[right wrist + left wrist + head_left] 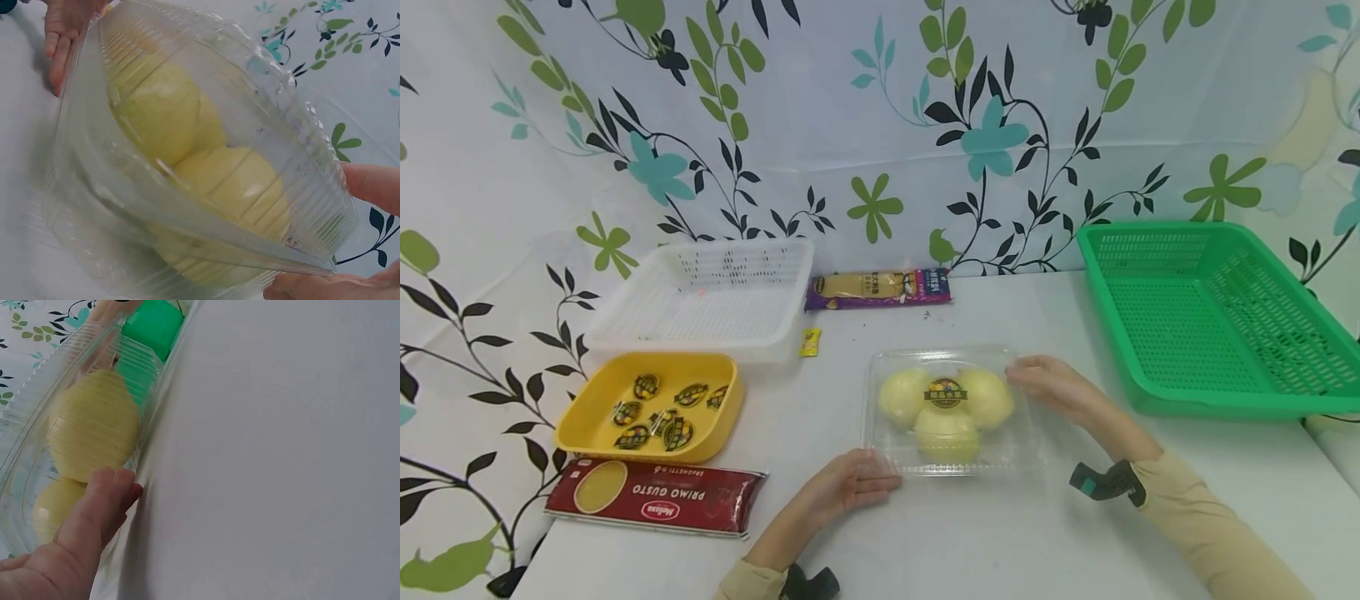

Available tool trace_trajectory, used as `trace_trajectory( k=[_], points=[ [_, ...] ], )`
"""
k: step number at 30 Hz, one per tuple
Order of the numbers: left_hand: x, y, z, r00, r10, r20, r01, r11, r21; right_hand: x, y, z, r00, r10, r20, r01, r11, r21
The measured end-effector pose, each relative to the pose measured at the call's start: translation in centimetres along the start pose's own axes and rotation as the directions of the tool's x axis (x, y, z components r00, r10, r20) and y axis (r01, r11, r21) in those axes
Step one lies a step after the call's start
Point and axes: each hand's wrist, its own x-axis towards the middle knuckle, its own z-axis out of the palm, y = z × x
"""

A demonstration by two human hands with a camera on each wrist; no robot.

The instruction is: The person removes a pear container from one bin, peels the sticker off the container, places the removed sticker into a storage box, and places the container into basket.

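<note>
A clear plastic clamshell box point(946, 408) lies on the white table and holds three pale yellow round fruits point(904, 396) under a dark round sticker. My left hand point(880, 482) lies at the box's near left corner, its straight fingers point(115, 487) pressed against the side wall. My right hand point(1026, 375) is at the far right corner. In the right wrist view a finger point(375, 184) and the thumb point(325, 289) pinch the box's rim point(312, 250). The fruits point(187, 125) fill that view, with the left hand point(62, 31) behind.
A green mesh basket point(1217, 317) stands at the right and a white mesh basket point(700, 292) at the back left. In front of it is a yellow tray point(587, 429) of small stickered packets. A red spaghetti packet point(655, 496), a purple noodle packet point(880, 287) and a small yellow sachet point(809, 342) lie nearby.
</note>
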Motion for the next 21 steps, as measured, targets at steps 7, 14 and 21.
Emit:
trace_trajectory(
  k=[7, 14, 21],
  points=[
    [-0.03, 0.2, -0.44, 0.999, -0.039, 0.012, 0.038, 0.998, 0.05, -0.16, 0.31, -0.03, 1.0, 0.016, 0.018, -0.016, 1.0, -0.002],
    [-0.11, -0.12, -0.71, 0.999, -0.038, 0.017, 0.037, 0.997, 0.067, -0.2, 0.74, 0.14, 1.0, 0.014, 0.004, -0.014, 1.0, 0.004],
    [-0.28, 0.14, -0.74, 0.999, -0.053, 0.006, 0.051, 0.98, 0.192, -0.12, 0.95, 0.17, 1.0, 0.016, -0.011, -0.016, 1.0, -0.012]
  ],
)
